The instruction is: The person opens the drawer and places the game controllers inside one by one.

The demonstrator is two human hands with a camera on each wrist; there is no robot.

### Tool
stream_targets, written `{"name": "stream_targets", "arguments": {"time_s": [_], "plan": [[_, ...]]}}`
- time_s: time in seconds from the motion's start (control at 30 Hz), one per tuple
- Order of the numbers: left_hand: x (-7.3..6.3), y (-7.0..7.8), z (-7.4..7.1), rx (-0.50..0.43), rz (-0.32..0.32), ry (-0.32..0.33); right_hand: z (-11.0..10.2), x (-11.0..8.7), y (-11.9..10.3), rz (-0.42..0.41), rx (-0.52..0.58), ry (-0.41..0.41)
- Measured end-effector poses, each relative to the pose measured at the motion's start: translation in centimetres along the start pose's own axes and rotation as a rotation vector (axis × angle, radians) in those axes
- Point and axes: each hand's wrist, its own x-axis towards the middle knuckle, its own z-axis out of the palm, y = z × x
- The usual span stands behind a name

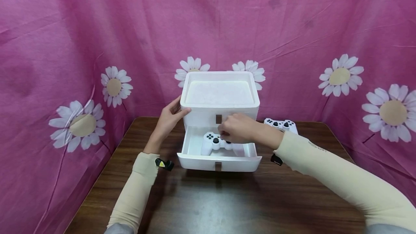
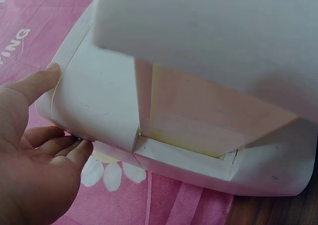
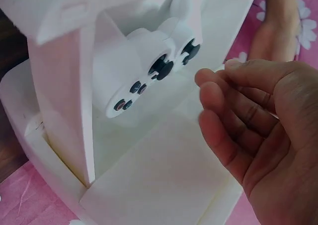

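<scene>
A white two-drawer storage box point(image 1: 220, 108) has its lower drawer point(image 1: 198, 160) pulled out. Inside lies a white game controller point(image 1: 216, 143) with black thumbsticks, partly hidden by my right hand point(image 1: 240, 128) in the head view. That hand hovers over the drawer in front of the upper one, its fingers loosely bent and holding nothing; the right wrist view shows a gap between its fingertips and the controller point(image 3: 149, 61). My left hand point(image 1: 169, 120) rests against the box's left side, thumb at the upper front edge, fingers along the side.
Right of the box, a second white controller point(image 1: 282, 124) lies on the dark wooden table point(image 1: 208, 205), partly covered by my right forearm. A pink cloth point(image 1: 162, 28) with white flowers hangs behind and at both sides. Brown tabs mark the drawer fronts.
</scene>
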Motion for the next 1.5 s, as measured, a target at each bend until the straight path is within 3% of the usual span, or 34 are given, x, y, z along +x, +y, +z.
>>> {"name": "stream_targets", "arguments": {"time_s": [0.47,0.9,1.2,1.5], "plan": [[0.0,-0.1,0.0,0.004,0.005,0.007,-0.9,-2.9,-1.5,0.107,0.152,0.102],[-0.1,-0.1,0.1,0.01,-0.001,-0.002,0.1,-6.5,-2.7,0.147,0.228,0.16],[-0.2,0.2,0.0,0.013,-0.015,0.009,2.1,-7.9,-4.8,0.103,0.2,0.208],[-0.2,0.1,0.1,0.017,-0.006,0.01,4.7,-8.5,-6.5,0.138,0.219,0.22]]}}
